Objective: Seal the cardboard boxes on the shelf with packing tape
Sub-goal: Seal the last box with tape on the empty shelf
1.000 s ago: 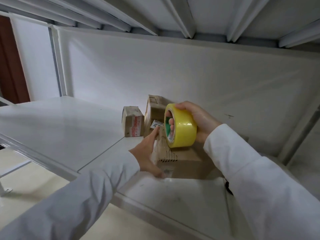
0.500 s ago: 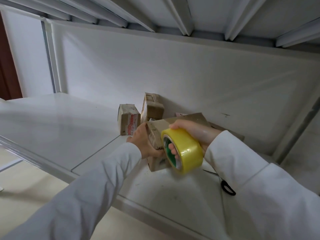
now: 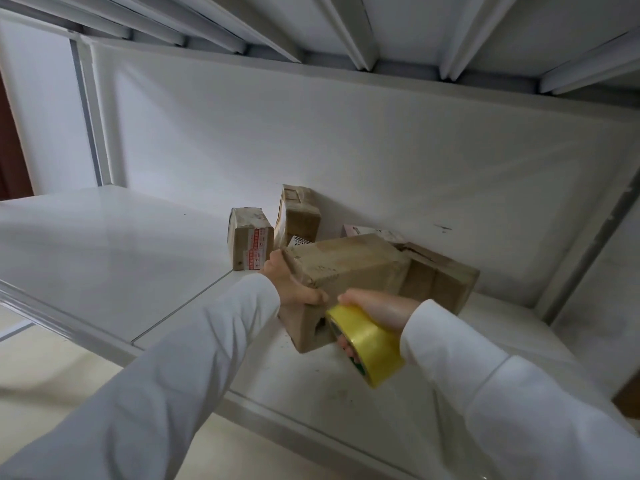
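On the shelf (image 3: 104, 244), left hand (image 3: 294, 285) clasps box (image 3: 346, 268); right hand (image 3: 377, 310) clasps half-hidden tape roll (image 3: 370, 344).

Large box (image 3: 346, 271) on shelf (image 3: 104, 251), near front edge. Left hand (image 3: 291, 289) on its left end; right hand (image 3: 377, 310) with tape roll (image 3: 370, 344) just before its right side. Flat box (image 3: 440, 275) behind-right. Small box (image 3: 249, 244), upright box (image 3: 298, 213) behind-left, against back wall (image 3: 346, 150).

Long white sleeves (image 3: 180, 386) on both arms, plain, smooth fabric, perhaps a coat, bare hands
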